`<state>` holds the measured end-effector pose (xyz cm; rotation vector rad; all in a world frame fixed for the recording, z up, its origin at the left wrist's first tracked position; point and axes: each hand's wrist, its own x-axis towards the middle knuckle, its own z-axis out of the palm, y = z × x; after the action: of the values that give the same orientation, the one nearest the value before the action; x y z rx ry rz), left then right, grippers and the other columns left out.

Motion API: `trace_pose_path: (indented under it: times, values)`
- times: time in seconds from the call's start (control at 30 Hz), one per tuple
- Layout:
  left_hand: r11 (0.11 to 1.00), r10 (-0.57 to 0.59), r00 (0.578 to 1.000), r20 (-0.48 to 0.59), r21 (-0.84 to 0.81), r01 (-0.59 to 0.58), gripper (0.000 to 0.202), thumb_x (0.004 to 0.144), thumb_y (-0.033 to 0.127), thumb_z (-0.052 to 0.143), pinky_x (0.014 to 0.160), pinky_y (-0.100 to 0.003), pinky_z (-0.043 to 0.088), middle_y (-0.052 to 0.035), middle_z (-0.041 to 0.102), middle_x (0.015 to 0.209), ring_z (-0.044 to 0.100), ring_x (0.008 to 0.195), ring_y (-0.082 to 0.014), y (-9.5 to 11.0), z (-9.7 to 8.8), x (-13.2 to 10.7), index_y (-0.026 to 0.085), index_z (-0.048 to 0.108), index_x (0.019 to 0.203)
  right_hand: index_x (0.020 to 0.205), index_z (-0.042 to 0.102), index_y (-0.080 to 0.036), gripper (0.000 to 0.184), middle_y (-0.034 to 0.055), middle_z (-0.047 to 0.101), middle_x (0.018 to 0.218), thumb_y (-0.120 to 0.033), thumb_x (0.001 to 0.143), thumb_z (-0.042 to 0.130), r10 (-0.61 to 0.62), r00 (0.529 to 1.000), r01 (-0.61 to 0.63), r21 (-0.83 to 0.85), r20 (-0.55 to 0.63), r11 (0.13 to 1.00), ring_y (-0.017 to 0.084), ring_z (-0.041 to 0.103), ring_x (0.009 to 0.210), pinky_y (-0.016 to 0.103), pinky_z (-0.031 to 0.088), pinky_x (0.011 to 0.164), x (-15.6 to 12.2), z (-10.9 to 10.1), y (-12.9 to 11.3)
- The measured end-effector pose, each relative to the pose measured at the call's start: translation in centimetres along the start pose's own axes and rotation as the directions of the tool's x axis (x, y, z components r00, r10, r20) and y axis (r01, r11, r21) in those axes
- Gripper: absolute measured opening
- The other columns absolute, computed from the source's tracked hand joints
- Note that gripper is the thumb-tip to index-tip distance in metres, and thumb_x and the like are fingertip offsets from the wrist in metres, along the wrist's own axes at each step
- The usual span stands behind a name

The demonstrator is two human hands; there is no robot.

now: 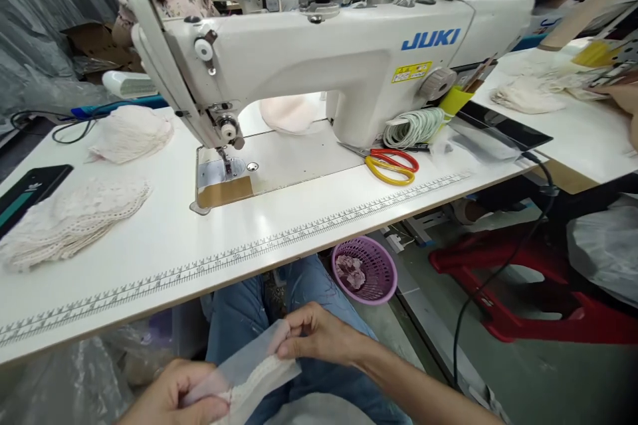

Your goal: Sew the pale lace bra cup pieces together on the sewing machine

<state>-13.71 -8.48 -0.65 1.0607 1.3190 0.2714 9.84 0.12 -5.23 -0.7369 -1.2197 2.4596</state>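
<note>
Over my lap, in front of the table edge, a strip of sheer white fabric with a lace edge (259, 375) is stretched between my two hands. My left hand (182, 395) pinches its near left end between thumb and fingers. At the far right end my right hand (316, 335) grips it, thumb against fingertips. Part of the cloth hangs below, cut off by the frame's bottom. Beyond my hands stands a white sewing machine (309, 40), its presser foot (226, 163) over the needle plate with no fabric visible under it.
Stacked lace-edged pieces (74, 219) and another white cloth pile (132, 133) lie left, beside a dark phone (32, 192). Scissors (393, 166) and coiled cord (413, 127) sit by the machine. A purple basket (383, 279) and red stool (498, 285) are below right. Other people work behind.
</note>
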Motion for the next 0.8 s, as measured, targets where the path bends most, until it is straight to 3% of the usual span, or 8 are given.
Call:
trace_pose_path:
  times: [0.23, 0.43, 0.6, 0.7, 0.8]
  values:
    - [0.981, -0.106, 0.994, -0.009, -0.162, 0.103, 0.052, 0.063, 0.065, 0.067, 0.047, -0.023, 0.016, 0.0061, 0.033, 0.052, 0.026, 0.05, -0.0093, 2.7, 0.9, 0.1, 0.015, 0.054, 0.06, 0.077, 0.073, -0.013, 0.033, 0.0023, 0.065, 0.068, -0.044, 0.066, 0.075, -0.016, 0.999, 0.011, -0.105, -0.049, 0.994, 0.01, 0.054, 0.061, 0.022, 0.041, 0.059, 0.9, -0.3, -0.7]
    - [0.983, -0.097, 0.995, 0.016, -0.154, 0.098, 0.046, 0.068, 0.059, 0.066, 0.044, -0.023, 0.017, 0.0079, 0.032, 0.05, 0.026, 0.046, -0.0088, 2.6, 0.6, -0.3, 0.014, 0.057, 0.063, 0.078, 0.073, -0.013, 0.033, 0.0043, 0.066, 0.071, -0.043, 0.065, 0.076, 0.0, 1.0, 0.001, -0.161, 0.004, 0.987, 0.012, 0.057, 0.064, 0.022, 0.044, 0.061, 0.9, -0.5, -1.8]
    - [0.997, -0.067, 0.998, 0.017, -0.04, 0.068, 0.031, 0.074, 0.041, 0.062, 0.044, -0.025, 0.013, 0.0096, 0.023, 0.049, 0.019, 0.046, -0.0085, 2.6, 1.0, 0.2, 0.018, 0.049, 0.056, 0.081, 0.071, -0.012, 0.039, -0.0014, 0.059, 0.063, -0.042, 0.058, 0.08, 0.045, 0.983, 0.025, -0.376, 0.177, 0.926, 0.008, 0.049, 0.057, 0.017, 0.038, 0.053, 1.9, 0.9, -2.4]
    - [0.998, -0.049, 0.999, 0.014, -0.047, 0.05, 0.027, 0.072, 0.033, 0.061, 0.045, -0.025, 0.012, 0.0088, 0.025, 0.05, 0.02, 0.048, -0.0088, 2.3, 1.3, 0.2, 0.018, 0.046, 0.055, 0.073, 0.069, -0.01, 0.036, -0.0034, 0.052, 0.057, -0.044, 0.063, 0.077, 0.023, 0.962, 0.125, -0.515, 0.27, 0.848, 0.006, 0.044, 0.053, 0.016, 0.031, 0.047, 2.2, 1.1, -2.8]
    - [0.997, -0.043, 0.999, 0.017, -0.055, 0.044, 0.022, 0.067, 0.03, 0.063, 0.046, -0.024, 0.013, 0.0077, 0.031, 0.051, 0.023, 0.05, -0.009, 1.6, 1.3, 0.1, 0.016, 0.05, 0.056, 0.074, 0.069, -0.009, 0.038, -0.0019, 0.054, 0.06, -0.047, 0.069, 0.072, 0.043, 0.959, 0.115, -0.522, 0.281, 0.845, 0.007, 0.046, 0.054, 0.016, 0.034, 0.048, 2.0, 0.6, -3.3]
